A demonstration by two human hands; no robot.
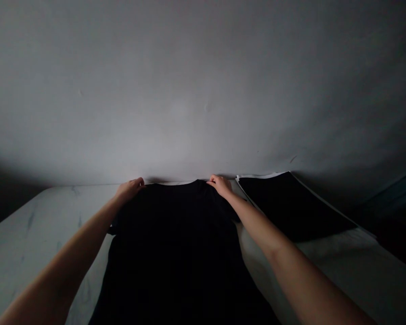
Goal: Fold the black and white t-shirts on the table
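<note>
A black short-sleeved shirt (179,253) lies spread over a pale marbled table, its neckline near the wall and its lower part running out of the bottom of the view. My left hand (131,188) pinches the shirt's left shoulder close to the collar. At the right shoulder, the fingers of my right hand (219,184) are closed on the fabric beside the neckline. Both sleeves lie partly beneath or beside my arms. Folds in the dark cloth are hard to make out.
A plain grey wall (189,99) rises right behind the table (30,239). To the right of the shirt lies a flat black piece with white edges (291,203), reaching back to the wall. The far right is dark.
</note>
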